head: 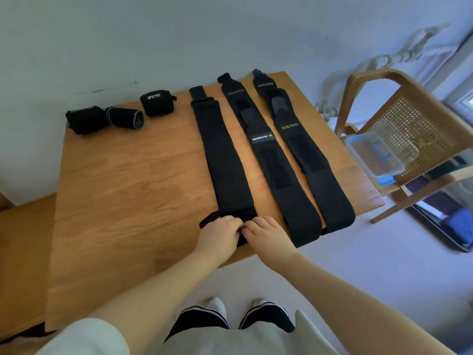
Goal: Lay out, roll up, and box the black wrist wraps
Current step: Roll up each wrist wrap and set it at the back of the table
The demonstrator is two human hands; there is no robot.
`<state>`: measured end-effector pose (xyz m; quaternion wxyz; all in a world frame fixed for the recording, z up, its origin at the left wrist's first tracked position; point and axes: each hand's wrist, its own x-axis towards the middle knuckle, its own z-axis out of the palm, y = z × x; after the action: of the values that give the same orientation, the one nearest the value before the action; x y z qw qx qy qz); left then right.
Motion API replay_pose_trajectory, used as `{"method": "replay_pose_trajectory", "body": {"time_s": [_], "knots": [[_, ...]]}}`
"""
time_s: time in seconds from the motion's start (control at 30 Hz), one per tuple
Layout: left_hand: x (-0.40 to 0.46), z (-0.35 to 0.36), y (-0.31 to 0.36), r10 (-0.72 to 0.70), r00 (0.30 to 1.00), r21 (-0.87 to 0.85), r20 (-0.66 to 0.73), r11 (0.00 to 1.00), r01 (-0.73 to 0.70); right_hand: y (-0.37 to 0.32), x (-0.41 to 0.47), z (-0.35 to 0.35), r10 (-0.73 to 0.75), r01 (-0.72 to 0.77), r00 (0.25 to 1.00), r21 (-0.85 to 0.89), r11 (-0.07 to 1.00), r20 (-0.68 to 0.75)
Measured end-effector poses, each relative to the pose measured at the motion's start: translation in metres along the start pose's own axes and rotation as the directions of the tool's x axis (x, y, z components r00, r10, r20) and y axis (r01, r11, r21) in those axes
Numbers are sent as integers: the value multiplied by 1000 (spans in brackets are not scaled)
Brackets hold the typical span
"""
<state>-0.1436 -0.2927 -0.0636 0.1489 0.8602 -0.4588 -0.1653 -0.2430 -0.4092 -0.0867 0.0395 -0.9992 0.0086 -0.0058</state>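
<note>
At the near edge of the wooden table (122, 201), both hands meet on the near end of the left wrap (222, 155). Left hand (222, 233) and right hand (266, 234) have curled fingers pinching its folded end, which lies under their fingertips. Two more wraps lie flat to the right.

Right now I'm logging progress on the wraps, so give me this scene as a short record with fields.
flat wraps: three on the table: plain wrap, middle wrap, XUEYING wrap
rolled wraps: three at the table's far left
left hand: fingers curled on the plain wrap's near end
right hand: fingers curled on the same end
stage: rolling of the plain wrap starting at its near end
box: clear, on the chair to the right, no wraps visible in it
</note>
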Motion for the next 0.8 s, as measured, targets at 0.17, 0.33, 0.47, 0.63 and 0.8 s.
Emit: {"method": "replay_pose_trajectory", "body": {"time_s": [0.17,0.33,0.47,0.63,0.8], "knots": [[5,-24,-14,107,928,-44,-357,990,-131,-6,3,-4,48,-47,999,-52,998,9],[26,-8,-24,5,999,106,-44,994,0,-14,-2,2,85,-89,996,-107,990,-38],[23,10,-21,68,998,262,2,963,-66,-15,-7,11,95,-111,988,-145,983,-119],[23,17,-39,33,999,22,35,999,-34,-9,2,0,174,-169,975,-47,985,137],[12,7,-38,-12,985,-135,174,990,36,10,28,-7,124,-166,932,97,981,340]]}}
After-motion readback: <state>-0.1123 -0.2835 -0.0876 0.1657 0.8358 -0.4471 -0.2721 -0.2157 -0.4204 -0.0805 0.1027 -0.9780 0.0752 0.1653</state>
